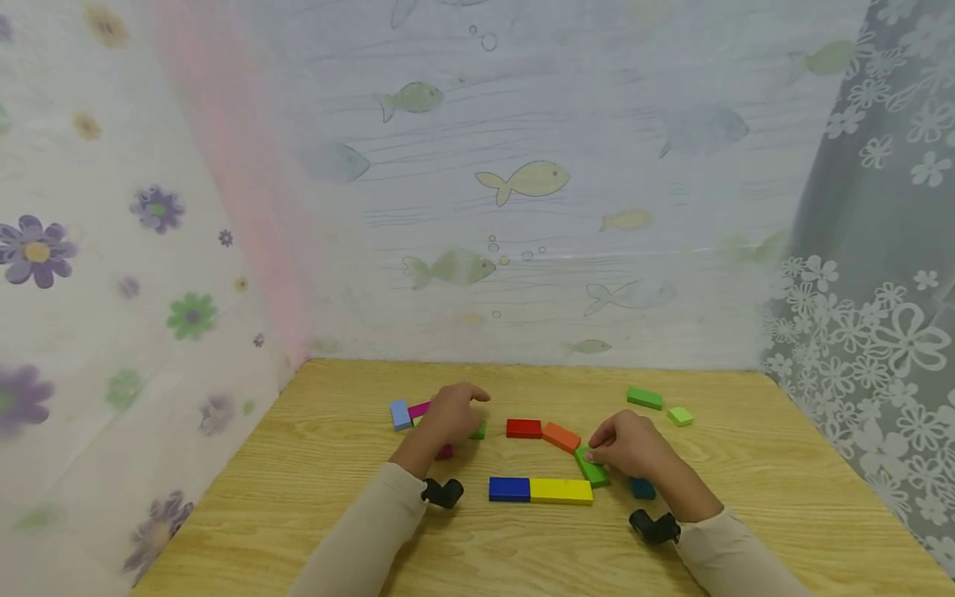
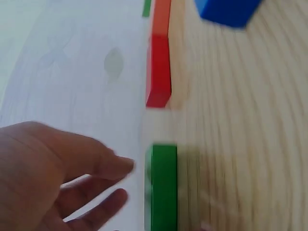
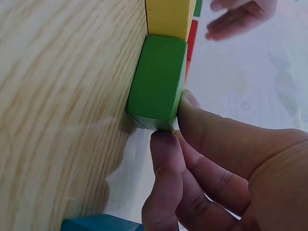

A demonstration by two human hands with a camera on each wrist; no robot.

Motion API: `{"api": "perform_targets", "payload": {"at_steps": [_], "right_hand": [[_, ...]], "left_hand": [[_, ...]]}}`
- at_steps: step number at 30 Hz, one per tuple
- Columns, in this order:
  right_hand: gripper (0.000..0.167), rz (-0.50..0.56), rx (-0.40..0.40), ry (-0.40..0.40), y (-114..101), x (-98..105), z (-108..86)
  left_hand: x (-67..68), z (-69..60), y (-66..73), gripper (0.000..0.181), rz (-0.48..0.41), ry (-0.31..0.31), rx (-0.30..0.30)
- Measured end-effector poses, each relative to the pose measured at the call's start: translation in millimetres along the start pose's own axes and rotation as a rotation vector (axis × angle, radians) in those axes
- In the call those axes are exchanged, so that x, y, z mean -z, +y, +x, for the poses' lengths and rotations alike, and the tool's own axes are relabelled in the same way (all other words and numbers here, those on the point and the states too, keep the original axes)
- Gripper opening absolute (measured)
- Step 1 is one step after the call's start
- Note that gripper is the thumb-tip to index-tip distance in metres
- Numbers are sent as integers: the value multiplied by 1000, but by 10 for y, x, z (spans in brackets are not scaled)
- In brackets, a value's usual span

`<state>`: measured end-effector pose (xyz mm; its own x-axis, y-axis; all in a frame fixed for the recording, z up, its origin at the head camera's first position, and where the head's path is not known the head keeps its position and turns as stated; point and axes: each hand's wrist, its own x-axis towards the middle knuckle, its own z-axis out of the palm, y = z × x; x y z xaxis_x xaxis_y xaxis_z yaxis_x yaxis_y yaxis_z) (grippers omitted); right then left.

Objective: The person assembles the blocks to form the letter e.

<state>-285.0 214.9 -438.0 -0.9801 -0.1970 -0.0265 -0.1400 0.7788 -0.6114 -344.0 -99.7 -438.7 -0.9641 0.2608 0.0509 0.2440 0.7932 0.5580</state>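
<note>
Wooden tabletop (image 1: pixel 537 551), fish-printed sheet (image 1: pixel 448 207) behind, green block (image 1: pixel 593 470) in my pinch

With my right hand (image 1: pixel 637 446) I hold that block between thumb and curled fingers, reaching from its outer side, probably because that leaves free the edges facing its neighbours. It lies slantwise at my fingertips, one end at the yellow block (image 1: pixel 559 492), touching or nearly so, the other close by the orange block (image 1: pixel 561 437), beyond which comes the red block (image 1: pixel 524 429); the slant seems to follow their bend. My left hand (image 1: pixel 450 414) has its fingers loosely parted, gripping nothing that I can see, just beside a second green block (image 2: pixel 164 187).
</note>
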Motion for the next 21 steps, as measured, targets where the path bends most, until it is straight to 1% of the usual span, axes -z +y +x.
{"api": "perform_targets", "payload": {"at_steps": [1,3,5,10,15,18,21], "right_hand": [[15,0,0,1,-1,2,-1],[15,0,0,1,-2,3,-3],[15,2,0,-1,-2,5,-3],[16,1,-7,-3,-6,10,-8],[15,-6,-9,-1,-11,14,-16],[15,-9,-5,0,-19,18,-22],[15,-5,-1,-1,-28,21,-25]], "left_hand": [[26,-14,-28,41,29,-5,3],[65,-42,-82,39,57,-23,13],[86,-69,-140,37,81,-26,14],[102,-109,-263,32,115,-12,-18],[93,-123,-324,32,147,-17,-59],[78,-125,-347,33,164,2,-74],[71,-130,-359,32,165,20,-75]]}}
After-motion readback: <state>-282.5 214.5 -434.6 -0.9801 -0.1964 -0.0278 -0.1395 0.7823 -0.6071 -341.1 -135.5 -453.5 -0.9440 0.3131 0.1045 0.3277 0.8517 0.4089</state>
